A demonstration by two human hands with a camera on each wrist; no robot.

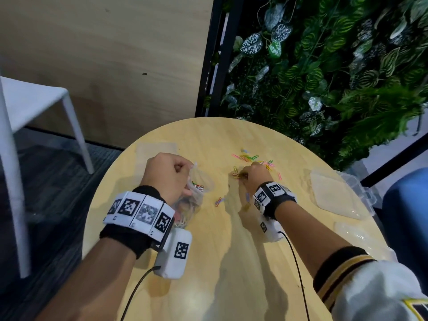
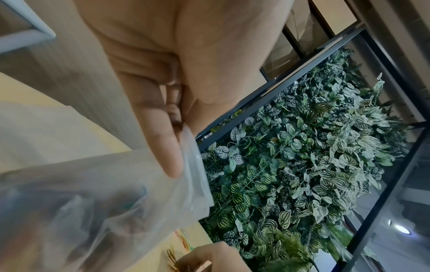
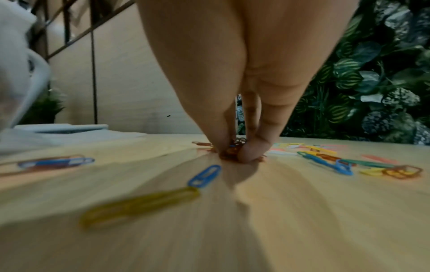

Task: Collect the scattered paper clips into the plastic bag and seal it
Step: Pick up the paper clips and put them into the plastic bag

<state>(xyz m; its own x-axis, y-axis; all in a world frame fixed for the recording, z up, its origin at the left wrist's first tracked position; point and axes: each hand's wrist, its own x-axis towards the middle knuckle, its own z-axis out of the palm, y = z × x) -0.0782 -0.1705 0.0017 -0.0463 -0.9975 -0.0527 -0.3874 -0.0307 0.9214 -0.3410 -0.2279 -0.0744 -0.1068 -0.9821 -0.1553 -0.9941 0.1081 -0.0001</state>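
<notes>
My left hand grips the top edge of a clear plastic bag that holds several coloured paper clips; in the left wrist view the thumb presses the bag's rim. My right hand is down on the round wooden table, its fingertips pinching a small bunch of paper clips. More coloured paper clips lie scattered just beyond that hand. A blue clip and a yellow clip lie nearer my wrist, and a blue one between my hands.
A clear plastic box and its lid sit at the table's right edge. Another flat clear bag lies at the far left of the table. A white chair stands left; a plant wall rises behind.
</notes>
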